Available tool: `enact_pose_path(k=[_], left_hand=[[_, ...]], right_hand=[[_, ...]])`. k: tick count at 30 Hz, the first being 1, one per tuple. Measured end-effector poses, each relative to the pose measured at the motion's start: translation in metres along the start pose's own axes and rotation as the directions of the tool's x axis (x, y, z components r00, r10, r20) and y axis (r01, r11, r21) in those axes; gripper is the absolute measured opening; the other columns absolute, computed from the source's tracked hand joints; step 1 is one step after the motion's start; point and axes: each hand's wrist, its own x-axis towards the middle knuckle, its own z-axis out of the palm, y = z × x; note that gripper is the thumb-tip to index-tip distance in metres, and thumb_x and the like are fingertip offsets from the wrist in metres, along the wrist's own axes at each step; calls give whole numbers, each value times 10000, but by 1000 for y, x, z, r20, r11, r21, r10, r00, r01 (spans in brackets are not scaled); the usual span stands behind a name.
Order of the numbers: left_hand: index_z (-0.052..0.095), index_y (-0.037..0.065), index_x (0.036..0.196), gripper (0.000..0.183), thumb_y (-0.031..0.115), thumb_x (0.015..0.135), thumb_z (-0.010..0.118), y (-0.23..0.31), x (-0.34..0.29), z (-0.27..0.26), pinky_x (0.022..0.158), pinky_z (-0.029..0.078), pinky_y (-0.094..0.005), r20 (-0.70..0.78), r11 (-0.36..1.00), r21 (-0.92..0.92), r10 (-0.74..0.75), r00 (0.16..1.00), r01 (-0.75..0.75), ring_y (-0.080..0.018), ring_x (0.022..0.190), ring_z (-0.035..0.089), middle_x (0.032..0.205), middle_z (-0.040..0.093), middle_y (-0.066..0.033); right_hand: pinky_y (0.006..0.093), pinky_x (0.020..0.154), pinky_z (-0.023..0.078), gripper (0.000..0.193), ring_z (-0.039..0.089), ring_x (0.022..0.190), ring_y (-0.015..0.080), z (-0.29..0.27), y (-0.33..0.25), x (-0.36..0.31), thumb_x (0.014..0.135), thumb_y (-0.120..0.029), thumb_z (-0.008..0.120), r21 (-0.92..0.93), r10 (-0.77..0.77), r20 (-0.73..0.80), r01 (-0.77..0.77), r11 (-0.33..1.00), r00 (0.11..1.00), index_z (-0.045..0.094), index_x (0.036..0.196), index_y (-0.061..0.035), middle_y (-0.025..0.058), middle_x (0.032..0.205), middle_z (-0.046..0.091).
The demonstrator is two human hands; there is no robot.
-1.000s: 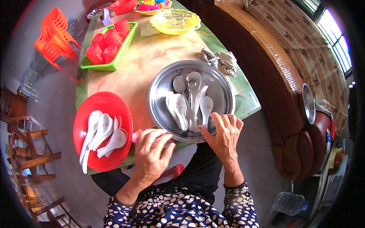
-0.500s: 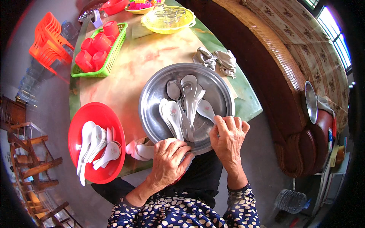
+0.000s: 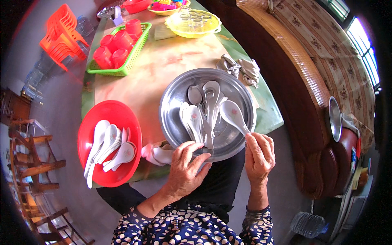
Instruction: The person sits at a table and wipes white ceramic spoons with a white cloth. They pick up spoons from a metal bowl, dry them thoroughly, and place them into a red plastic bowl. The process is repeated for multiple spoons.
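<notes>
One white, flower-printed soup spoon (image 3: 232, 114), over a round, silver metal basin (image 3: 174, 92); handle clamped in right-hand grip (image 3: 260, 158). Left-hand grip (image 3: 183, 170): at near rim; apart or clamped, cannot tell.

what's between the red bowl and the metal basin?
In the head view, what looks like a pink-and-white cloth lies between red bowl and metal basin, toward the near edge of the tabletop, which shows beyond it.

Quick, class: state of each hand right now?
Left hand: half-curled at the metal basin; grip cannot be told.
Right hand: closed, holding a white spoon.
</notes>
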Motion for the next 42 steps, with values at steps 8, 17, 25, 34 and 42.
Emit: enact_pose_path(k=[8,17,25,34,42], left_hand=[[603,54,1032,307,158,759,695,2,-24,-2,982,371,-444,32,999,-13,42,999,-42,-321,1177,460,1194,527,-127],[576,107,1076,362,194,751,709,2,-35,-6,1012,326,-485,84,999,-27,29,996,-27,-329,1235,427,1260,498,-127],[609,88,1062,341,168,748,715,2,-31,-8,983,346,-459,22,996,-84,0,1000,2,-297,1192,461,1221,529,-99],[565,11,1165,260,111,925,551,12,2,-12,806,449,-250,97,716,-642,-280,955,275,-134,928,580,1079,569,-98],[568,-40,1109,385,292,994,411,7,27,1,781,442,-241,407,229,-823,-402,820,520,-96,912,558,988,614,-62]], right_hand=[[340,740,542,342,634,896,249,7,-3,17,605,74,699,-15,-381,96,384,923,919,682,944,33,129,979,646],[307,799,551,252,633,963,194,0,-13,28,680,59,713,-163,-454,103,465,870,885,698,927,8,99,993,661],[313,778,556,277,642,928,214,6,-4,29,684,81,712,-139,-458,102,469,872,883,693,951,9,116,989,657],[345,696,521,265,619,805,278,17,-23,7,706,62,714,10,-204,-3,204,979,979,662,963,29,140,956,647],[345,723,497,209,597,827,286,33,-71,-19,724,90,676,124,-46,-63,53,991,997,671,924,28,145,938,640]])
